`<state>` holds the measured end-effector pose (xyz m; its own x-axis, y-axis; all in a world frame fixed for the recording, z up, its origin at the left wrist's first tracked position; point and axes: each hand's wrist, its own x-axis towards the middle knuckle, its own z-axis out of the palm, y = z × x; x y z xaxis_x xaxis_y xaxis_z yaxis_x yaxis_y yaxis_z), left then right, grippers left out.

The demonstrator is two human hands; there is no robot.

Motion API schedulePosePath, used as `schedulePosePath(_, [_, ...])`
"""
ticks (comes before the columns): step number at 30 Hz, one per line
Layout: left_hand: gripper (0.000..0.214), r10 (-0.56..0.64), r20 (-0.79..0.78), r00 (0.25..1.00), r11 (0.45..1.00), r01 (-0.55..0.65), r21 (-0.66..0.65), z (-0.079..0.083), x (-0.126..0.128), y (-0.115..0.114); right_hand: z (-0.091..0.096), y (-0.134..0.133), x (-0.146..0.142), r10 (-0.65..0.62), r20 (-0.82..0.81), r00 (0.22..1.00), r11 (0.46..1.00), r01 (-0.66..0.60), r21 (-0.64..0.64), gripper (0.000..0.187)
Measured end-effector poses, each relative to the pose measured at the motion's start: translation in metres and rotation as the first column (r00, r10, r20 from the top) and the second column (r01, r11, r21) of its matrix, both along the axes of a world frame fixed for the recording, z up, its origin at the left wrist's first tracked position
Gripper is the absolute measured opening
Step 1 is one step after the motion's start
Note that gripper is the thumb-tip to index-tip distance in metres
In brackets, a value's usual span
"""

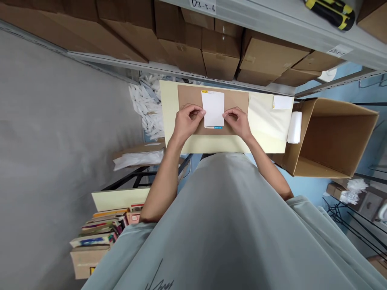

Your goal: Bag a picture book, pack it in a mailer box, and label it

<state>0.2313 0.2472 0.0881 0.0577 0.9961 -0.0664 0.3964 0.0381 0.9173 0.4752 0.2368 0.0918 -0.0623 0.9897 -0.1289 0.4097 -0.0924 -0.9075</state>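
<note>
A white card [214, 108] with a yellow mark at its top left corner lies over the brown cardboard sheet [190, 94]. A strip with a blue patch [218, 127] peeks out below its lower edge. My left hand [188, 121] pinches the card's left edge between thumb and forefinger. On the opposite edge, my right hand [238, 121] pinches it the same way. Under the cardboard is a pale yellow tabletop [211, 144]. Whether the card is one sheet or several cannot be made out.
Right of the cardboard lie a translucent sheet [266, 117], a small white card [282, 102] and a white roll [294, 127]. An open carton [335, 137] stands beyond. A shelf of boxes [220, 52] overhangs the back. Books [99, 233] are stacked lower left.
</note>
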Motion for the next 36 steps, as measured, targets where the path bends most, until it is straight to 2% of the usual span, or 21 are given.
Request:
schedulePosePath(5, [0.026, 0.010, -0.072, 0.997, 0.999, -0.007, 0.040, -0.016, -0.002, -0.005, -0.007, -0.011, -0.005, -0.031, 0.109, 0.994, 1.000, 0.030, 0.008, 0.019])
schedulePosePath(22, [0.017, -0.029, -0.131, 0.991, 0.998, 0.037, 0.057, -0.025, -0.005, -0.008, -0.009, -0.020, -0.008, -0.024, 0.218, 0.976, 0.999, 0.016, 0.038, 0.017])
schedulePosePath(30, [0.021, -0.013, -0.134, 0.991, 0.998, 0.022, 0.064, -0.029, -0.003, -0.009, -0.022, -0.024, -0.007, -0.017, 0.270, 0.963, 0.995, -0.012, 0.102, 0.018])
schedulePosePath(36, [0.019, -0.027, -0.261, 0.965, 0.995, 0.053, 0.090, -0.034, -0.002, -0.012, -0.032, -0.027, -0.005, -0.005, 0.303, 0.953, 0.990, -0.039, 0.137, 0.020])
